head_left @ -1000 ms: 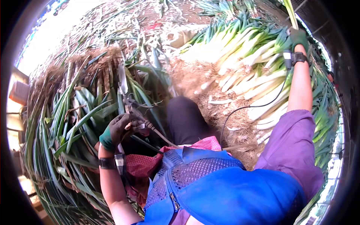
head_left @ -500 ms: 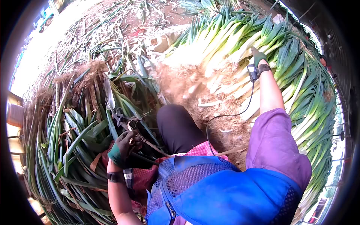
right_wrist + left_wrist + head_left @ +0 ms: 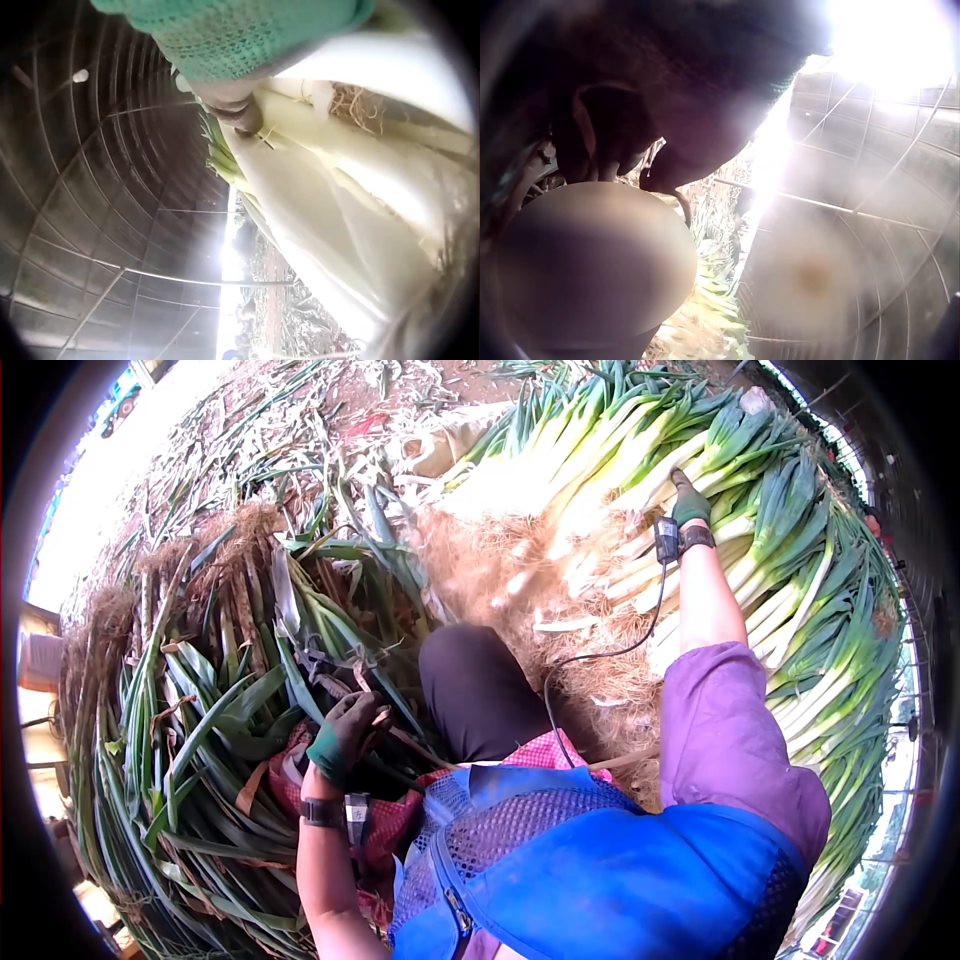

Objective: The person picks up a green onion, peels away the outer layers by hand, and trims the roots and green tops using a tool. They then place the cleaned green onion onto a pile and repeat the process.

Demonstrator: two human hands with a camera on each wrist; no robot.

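Observation:
My right hand, in a glove with a green cuff and dark fingers, lies over the pile of pale-stemmed leeks. In the right wrist view a fingertip rests against a thick white leek stem; the other fingers are hidden. My left hand, gloved alike, hangs with bent fingers beside a thin hose, over leeks with dirty roots. A dark tool lies just beyond it. Whether the left fingers hold anything, I cannot tell.
Stripped leaves litter the ground ahead. A pale sack lies at the far edge of the leek pile. From the right wrist a black cable runs to the body. My bent knee stands between the two piles.
A second ago my right hand held up a leek at the far right. It has since moved left onto the pile, without that leek. My left hand has shifted slightly, closer to the body.

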